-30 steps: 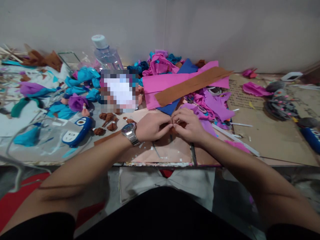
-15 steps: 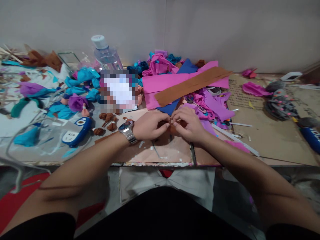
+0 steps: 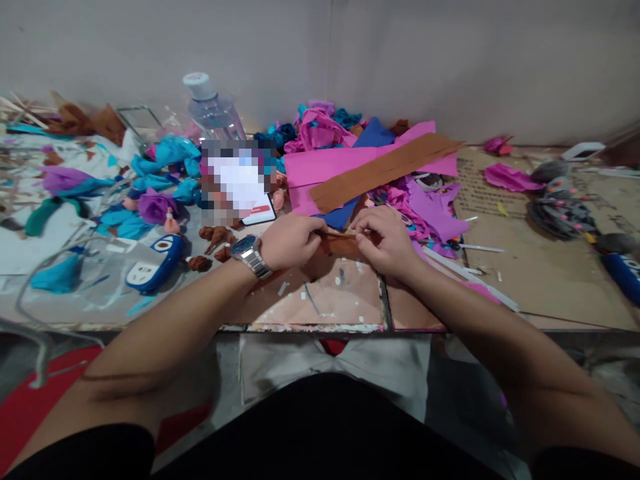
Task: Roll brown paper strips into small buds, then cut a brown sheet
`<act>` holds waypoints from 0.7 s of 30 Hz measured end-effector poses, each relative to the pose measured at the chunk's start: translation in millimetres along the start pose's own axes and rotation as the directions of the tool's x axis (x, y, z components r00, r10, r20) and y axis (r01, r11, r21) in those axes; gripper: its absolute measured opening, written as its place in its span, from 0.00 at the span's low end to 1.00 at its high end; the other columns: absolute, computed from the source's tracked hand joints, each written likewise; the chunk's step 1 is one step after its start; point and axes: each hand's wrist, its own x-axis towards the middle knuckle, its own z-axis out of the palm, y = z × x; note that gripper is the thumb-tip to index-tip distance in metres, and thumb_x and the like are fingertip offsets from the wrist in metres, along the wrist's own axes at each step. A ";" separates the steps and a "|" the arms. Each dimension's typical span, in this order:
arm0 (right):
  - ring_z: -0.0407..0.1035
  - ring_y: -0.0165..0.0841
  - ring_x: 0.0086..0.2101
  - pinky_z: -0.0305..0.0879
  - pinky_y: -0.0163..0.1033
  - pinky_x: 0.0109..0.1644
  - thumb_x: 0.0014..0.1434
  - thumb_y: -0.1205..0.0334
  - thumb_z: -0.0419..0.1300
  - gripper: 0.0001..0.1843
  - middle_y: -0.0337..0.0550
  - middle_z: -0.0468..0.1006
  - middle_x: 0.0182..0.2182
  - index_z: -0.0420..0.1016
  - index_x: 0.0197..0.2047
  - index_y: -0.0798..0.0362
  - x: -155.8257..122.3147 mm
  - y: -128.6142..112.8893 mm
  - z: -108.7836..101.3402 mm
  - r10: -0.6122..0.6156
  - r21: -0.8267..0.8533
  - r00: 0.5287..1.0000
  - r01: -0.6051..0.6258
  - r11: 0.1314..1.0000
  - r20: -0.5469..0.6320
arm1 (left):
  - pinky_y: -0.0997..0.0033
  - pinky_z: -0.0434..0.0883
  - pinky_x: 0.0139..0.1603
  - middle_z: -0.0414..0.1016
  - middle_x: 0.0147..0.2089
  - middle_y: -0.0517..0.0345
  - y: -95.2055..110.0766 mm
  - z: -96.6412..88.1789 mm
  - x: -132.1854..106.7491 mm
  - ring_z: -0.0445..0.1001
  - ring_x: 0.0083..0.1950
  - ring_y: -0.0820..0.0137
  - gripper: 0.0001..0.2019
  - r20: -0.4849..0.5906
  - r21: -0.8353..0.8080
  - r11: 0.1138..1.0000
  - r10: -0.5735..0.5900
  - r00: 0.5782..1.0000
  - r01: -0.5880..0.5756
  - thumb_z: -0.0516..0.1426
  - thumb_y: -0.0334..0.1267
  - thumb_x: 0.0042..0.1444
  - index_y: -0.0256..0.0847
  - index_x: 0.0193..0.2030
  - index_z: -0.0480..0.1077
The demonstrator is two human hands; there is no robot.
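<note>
- Running along a plain grey wall (image 3: 425, 67), one work table (image 3: 370, 287) is covered with scraps of paper.
- At the right, one flat brown cardboard sheet (image 3: 530, 267) is spread, printed with dark characters.
- Directly beyond the hands, the way is blocked by a heap in which one smooth pink sheet (image 3: 305, 173) is crossed diagonally by one long brown strip (image 3: 380, 170), wrinkled like crepe.
- One clear plastic bottle (image 3: 220, 117) is stood upright at the back, white-capped; the phone (image 3: 260, 212) before it is mostly blurred out.
- Two hands are held near the table's middle, a little apart: the left hand (image 3: 295, 241) is curled nearly closed, the right hand (image 3: 387, 241) is more loosely bent.
- Between them, just above the table, one short brown strip (image 3: 343, 245) of thin paper is held by its two ends, partly covered by the fingers.
- One glossy blue-and-white socket block (image 3: 155, 265), rounded in shape, is left beyond the left forearm.
- One metal-banded watch (image 3: 253, 255) is worn on the left wrist.
- At least three crumpled brown twists (image 3: 199, 264) are scattered beside it.
</note>
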 end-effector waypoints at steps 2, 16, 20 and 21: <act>0.73 0.43 0.45 0.57 0.53 0.54 0.58 0.68 0.60 0.05 0.42 0.83 0.40 0.69 0.34 0.49 0.1 1.2 -0.7 0.003 -0.010 1.000 -0.003 1.000 0.005 | 0.62 0.66 0.38 0.84 0.39 0.52 -3.1 1.0 0.8 0.79 0.38 0.59 0.18 0.008 0.103 0.994 -0.030 1.000 0.029 0.51 0.34 0.61 0.45 0.49 0.81; 0.72 0.42 0.47 0.56 0.53 0.55 0.63 0.65 0.60 0.02 0.43 0.82 0.42 0.72 0.38 0.49 -3.9 -12.2 9.8 -0.091 -0.004 0.987 0.092 0.996 0.130 | 0.63 0.67 0.46 0.81 0.42 0.50 12.6 5.6 -5.8 0.77 0.43 0.62 0.15 0.008 -0.094 0.958 0.271 0.963 -0.269 0.48 0.38 0.70 0.39 0.42 0.75; 0.72 0.43 0.48 0.56 0.53 0.55 0.63 0.65 0.60 0.02 0.44 0.82 0.42 0.72 0.38 0.49 -4.1 -13.4 9.0 -0.103 -0.009 0.986 0.105 0.994 0.131 | 0.65 0.66 0.43 0.80 0.39 0.50 12.4 7.1 -5.7 0.75 0.40 0.64 0.18 -0.029 -0.160 0.940 0.302 0.953 -0.303 0.46 0.40 0.73 0.39 0.38 0.73; 0.72 0.43 0.47 0.56 0.53 0.55 0.63 0.66 0.60 0.02 0.44 0.82 0.42 0.72 0.38 0.49 -4.3 -13.0 8.6 -0.105 -0.009 0.986 0.107 0.994 0.129 | 0.66 0.66 0.42 0.80 0.39 0.50 12.1 7.1 -5.5 0.74 0.40 0.64 0.17 -0.029 -0.174 0.937 0.302 0.953 -0.303 0.47 0.40 0.73 0.39 0.38 0.73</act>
